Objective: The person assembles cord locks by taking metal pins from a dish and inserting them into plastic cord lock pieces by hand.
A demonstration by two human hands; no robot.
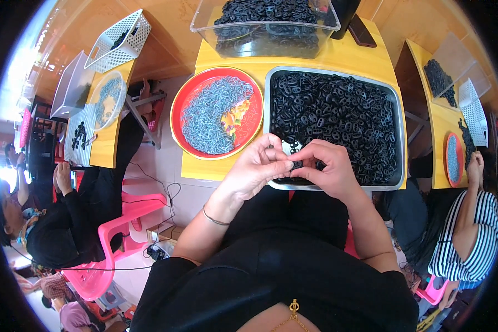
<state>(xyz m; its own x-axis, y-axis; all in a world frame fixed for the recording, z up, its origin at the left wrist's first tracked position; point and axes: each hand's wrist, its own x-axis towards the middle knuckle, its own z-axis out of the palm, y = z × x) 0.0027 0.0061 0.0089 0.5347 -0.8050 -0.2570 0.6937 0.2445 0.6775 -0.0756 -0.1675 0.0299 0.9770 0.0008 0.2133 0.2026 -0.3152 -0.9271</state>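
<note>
Over the near edge of a metal tray [401, 110], my left hand [254, 169] and my right hand [329, 169] meet, fingertips almost touching. Both are closed in a pinch on a small black plastic piece [297, 164]; the fingers cover much of it. A heap of small black two-holed plastic pieces [337, 116] fills most of the tray. To the left of it stands a round red plate [181, 94], heaped with small silvery metal pins [210, 119]. Whether a pin is between my fingers cannot be made out.
Behind the tray, a clear plastic bin [265, 41] holds more black pieces. A dark phone [362, 32] lies at the table's back right. Co-workers sit at the left table [108, 138] and the right table [431, 144]. A pink chair [113, 232] and cables are at lower left.
</note>
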